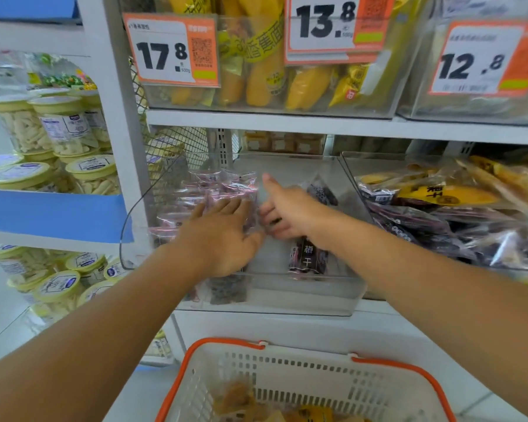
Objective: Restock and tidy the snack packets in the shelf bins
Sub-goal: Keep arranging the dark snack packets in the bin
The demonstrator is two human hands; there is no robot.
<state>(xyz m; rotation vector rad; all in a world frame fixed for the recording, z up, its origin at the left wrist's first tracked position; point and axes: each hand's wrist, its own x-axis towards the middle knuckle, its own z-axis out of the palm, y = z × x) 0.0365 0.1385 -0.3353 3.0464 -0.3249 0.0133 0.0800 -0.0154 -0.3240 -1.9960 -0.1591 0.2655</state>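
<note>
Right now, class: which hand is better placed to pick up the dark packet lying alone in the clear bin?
Probably the right hand: it hovers just above the dark packet, while the left hand presses the pink packets.

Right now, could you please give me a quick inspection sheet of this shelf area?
Surface: white shelf with clear bins; the middle clear bin is partly filled.
Job's things: pink-edged packets stacked at the bin's left; one dark packet lies loose near the front, another dark packet at the back.
Clutter: right-hand bin holds jumbled dark and yellow packets.
Grips: left hand rests flat on the pink stack, fingers straight; right hand points a finger, other fingers curled, holding nothing visible.
Cables: nothing seen.
Surroundings: orange-rimmed basket below with a few snacks; price tags above; lidded tubs on the left shelves.
</note>
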